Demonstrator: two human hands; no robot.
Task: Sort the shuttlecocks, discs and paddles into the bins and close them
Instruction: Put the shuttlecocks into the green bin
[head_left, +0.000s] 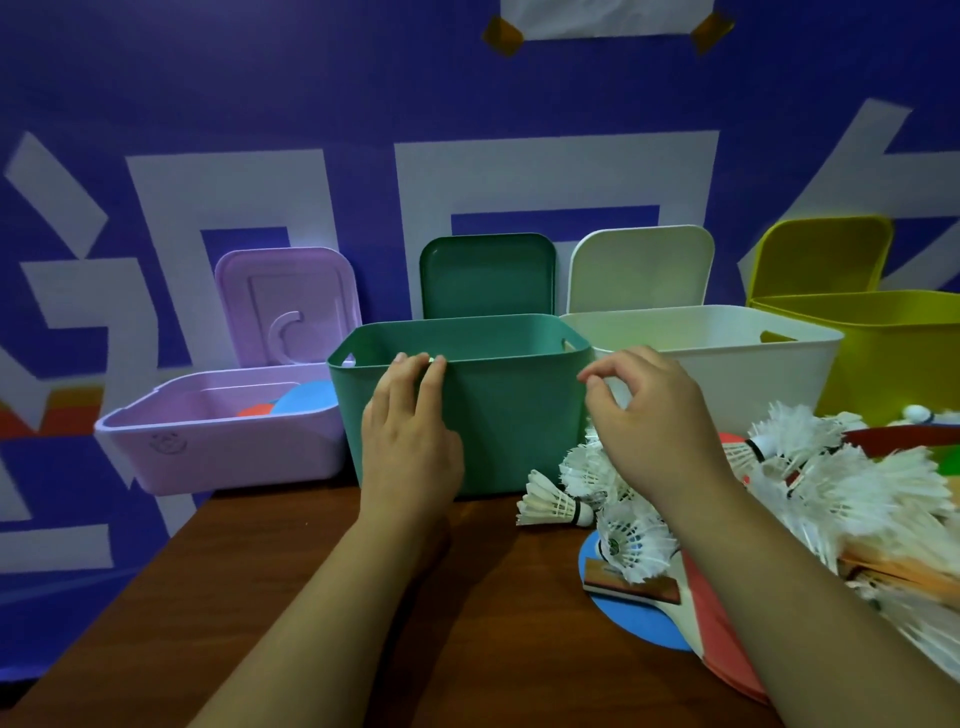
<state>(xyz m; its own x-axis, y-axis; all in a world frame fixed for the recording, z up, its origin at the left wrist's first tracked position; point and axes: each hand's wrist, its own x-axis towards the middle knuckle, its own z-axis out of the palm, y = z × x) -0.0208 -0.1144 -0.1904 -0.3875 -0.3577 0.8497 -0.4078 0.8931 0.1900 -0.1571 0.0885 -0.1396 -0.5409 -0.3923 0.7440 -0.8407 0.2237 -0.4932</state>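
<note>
Four open bins stand in a row at the table's back: purple bin (218, 447), green bin (514, 415), white bin (727, 358), yellow bin (893, 353). Each lid leans against the wall behind its bin. A blue disc (306, 397) and a red one lie in the purple bin. My left hand (410, 431) rests against the green bin's front, fingertips on its rim. My right hand (649, 415) hovers with loosely curled fingers between the green and white bins; I see nothing in it. White shuttlecocks (634, 540) lie heaped at the right over a blue disc (634, 618) and a red paddle (711, 623).
The brown table (363, 597) runs from the bins toward me. A blue wall with white shapes stands right behind the bins. The purple bin overhangs the table's left edge. More shuttlecocks, a second paddle (904, 439) and a green piece crowd the right side.
</note>
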